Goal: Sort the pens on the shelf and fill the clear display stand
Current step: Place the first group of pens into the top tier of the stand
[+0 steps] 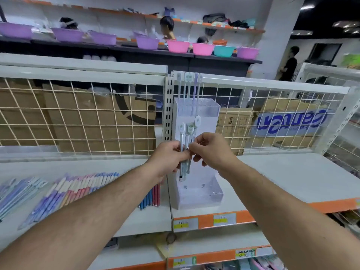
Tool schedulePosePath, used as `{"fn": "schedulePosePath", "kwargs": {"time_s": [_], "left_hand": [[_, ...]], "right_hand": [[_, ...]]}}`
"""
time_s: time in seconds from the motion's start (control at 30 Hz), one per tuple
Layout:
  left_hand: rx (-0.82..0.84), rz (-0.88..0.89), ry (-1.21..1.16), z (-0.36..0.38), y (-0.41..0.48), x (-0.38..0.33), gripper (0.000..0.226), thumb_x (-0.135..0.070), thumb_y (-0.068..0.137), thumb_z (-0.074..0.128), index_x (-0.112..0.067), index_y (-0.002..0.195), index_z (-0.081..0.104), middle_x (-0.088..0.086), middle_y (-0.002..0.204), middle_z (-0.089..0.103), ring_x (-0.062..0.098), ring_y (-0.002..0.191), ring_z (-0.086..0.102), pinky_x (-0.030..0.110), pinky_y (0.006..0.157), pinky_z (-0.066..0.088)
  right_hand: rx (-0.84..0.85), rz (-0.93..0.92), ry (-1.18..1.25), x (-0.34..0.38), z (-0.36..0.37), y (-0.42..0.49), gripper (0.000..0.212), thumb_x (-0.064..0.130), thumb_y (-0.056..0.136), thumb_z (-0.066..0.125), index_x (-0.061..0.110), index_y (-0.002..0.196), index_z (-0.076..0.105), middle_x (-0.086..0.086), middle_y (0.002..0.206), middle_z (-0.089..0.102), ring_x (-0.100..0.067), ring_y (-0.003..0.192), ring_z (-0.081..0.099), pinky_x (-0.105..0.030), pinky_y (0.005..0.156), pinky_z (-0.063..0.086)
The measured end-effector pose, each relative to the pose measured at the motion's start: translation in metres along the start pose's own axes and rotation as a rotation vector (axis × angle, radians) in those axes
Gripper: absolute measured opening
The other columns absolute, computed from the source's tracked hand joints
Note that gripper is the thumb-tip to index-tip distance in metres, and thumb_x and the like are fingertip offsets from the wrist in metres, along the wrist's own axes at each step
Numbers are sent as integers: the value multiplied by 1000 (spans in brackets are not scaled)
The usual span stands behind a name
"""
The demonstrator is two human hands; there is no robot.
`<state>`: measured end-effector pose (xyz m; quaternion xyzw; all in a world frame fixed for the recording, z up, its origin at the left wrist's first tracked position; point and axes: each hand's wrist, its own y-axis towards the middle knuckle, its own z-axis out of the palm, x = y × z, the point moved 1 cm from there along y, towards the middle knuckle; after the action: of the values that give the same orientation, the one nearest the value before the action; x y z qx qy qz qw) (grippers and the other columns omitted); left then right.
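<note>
Two hands meet just in front of the clear display stand [206, 193], which stands on the shelf [292, 182] at centre. Our left hand [169, 158] curls its fingers round a bunch of pens [181, 139]; our right hand [212, 149] pinches one of them. We judge it best to draw that pen straight up, clear of the other charms, and seat it at twelve o'clock. At eight o'clock lie rows of pens [78, 190]; wire mesh [58, 123] and cardboard boxes [81, 106] back the shelf.

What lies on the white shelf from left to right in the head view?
Pale blue pens, fanned pastel pens, blue and red pens, clear stand. Held pens, gripped by left hand and right hand, overlap the stand: skipped.
</note>
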<state>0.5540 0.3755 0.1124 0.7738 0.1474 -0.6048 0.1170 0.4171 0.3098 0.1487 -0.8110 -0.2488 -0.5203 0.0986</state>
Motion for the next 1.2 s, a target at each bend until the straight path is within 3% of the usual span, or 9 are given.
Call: {"fn": "schedulePosePath", "kwargs": {"time_s": [0.3,0.57,0.87,1.2], "left_hand": [[62,89,-1,3,56,-15,8,-17,88,74,-11,92,70,0,74,68,15,64,57,25,52,44],[-4,152,-14,12,89,-32,8,-15,89,71,-7,92,70,-2,71,67,10,63,59,27,56,45],[-123,65,-28,40,104,-39,18,-19,93,67,-4,104,68,19,95,70,22,82,65,31,64,51],[-246,32,-6,57,105,-30,9,-17,97,62,-14,105,65,1,90,69,17,89,67,31,83,52]], "right_hand": [[-64,-55,-56,1,-20,45,11,13,91,67,2,88,66,-6,70,71,-12,56,66,-29,49,48],[-33,-150,-101,7,-45,84,14,15,91,70,1,87,67,-4,67,70,-9,53,64,-26,47,48],[85,-232,-55,2,-83,124,16,17,93,70,2,86,67,-5,72,73,-11,57,67,-29,51,51],[56,-294,102,21,-118,174,11,14,94,67,6,86,66,-2,66,70,-10,53,65,-26,48,48]]}}
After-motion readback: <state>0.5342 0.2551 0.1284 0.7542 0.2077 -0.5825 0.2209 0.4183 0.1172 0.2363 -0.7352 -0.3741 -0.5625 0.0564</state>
